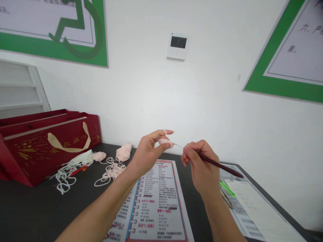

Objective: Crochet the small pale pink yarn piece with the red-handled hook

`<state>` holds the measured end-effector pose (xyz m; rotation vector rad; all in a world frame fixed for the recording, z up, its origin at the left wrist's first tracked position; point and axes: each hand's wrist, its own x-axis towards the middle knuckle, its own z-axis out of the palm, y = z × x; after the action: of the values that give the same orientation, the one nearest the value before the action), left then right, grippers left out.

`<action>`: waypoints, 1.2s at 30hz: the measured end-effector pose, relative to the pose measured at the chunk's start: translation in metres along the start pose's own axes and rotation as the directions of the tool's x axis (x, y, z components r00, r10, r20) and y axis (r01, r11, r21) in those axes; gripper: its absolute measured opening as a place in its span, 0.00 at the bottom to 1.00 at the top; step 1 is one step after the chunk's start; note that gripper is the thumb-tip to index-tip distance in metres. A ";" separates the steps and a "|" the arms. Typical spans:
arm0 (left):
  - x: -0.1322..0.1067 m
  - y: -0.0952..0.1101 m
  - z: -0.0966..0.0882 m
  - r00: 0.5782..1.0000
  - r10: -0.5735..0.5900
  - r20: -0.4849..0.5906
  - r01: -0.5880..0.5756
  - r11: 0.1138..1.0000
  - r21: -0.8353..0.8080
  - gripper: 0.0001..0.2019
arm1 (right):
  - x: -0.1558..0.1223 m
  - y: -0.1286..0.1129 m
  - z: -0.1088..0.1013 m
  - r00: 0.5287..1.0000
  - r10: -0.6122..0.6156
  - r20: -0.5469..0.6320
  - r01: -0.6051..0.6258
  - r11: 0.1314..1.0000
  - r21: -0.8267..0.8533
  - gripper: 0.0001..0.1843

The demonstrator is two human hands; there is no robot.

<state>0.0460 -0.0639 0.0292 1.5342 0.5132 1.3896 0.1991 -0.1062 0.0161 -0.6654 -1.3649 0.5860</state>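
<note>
My left hand (148, 151) is raised above the dark table (37, 208). It pinches a small pale pink crochet piece (166, 142), with a strand of yarn looped over the forefinger. My right hand (200, 164) is closed round a crochet hook with a dark red handle (219, 164). The hook's thin metal tip (178, 145) points left and touches the pink piece. Both hands hover over a printed instruction sheet (158, 201) with spiral binding.
Red gift bags (42, 144) with a beige ribbon handle stand at the left. Loose white and pink yarn (111, 169) and small pink crocheted pieces (123, 152) lie beside them. Papers and a green pen (227, 188) lie at the right. A white wall with a thermostat (177, 46) is behind.
</note>
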 end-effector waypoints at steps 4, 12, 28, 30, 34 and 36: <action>-0.001 0.004 -0.002 0.999 0.010 0.041 -0.011 1.000 0.029 0.11 | 0.003 -0.004 -0.007 0.993 0.109 0.055 -0.113 0.991 0.075 0.10; -0.002 0.007 -0.004 0.993 -0.007 0.114 -0.002 0.997 0.075 0.12 | 0.002 -0.013 -0.024 0.975 -0.025 0.220 0.072 0.975 -0.211 0.06; 0.000 0.007 -0.012 0.977 -0.069 0.201 0.080 0.996 -0.044 0.14 | 0.012 -0.006 -0.025 0.961 0.007 0.277 -0.048 0.989 0.140 0.07; 0.000 0.006 -0.007 0.982 -0.056 0.181 0.067 0.996 -0.052 0.17 | 0.015 0.001 -0.017 0.959 0.051 0.279 -0.128 0.956 0.264 0.08; -0.001 0.001 0.002 0.984 -0.077 0.162 0.100 0.986 -0.136 0.20 | 0.010 0.011 0.000 0.983 0.013 0.186 -0.059 0.968 0.244 0.07; -0.001 -0.001 0.007 0.986 -0.097 0.134 0.122 0.974 -0.191 0.21 | 0.004 0.015 0.004 0.987 -0.119 0.105 0.121 0.993 -0.011 0.06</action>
<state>0.0523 -0.0667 0.0281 1.3981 0.3656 1.2140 0.1957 -0.0923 0.0080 -0.5688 -1.4979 0.5180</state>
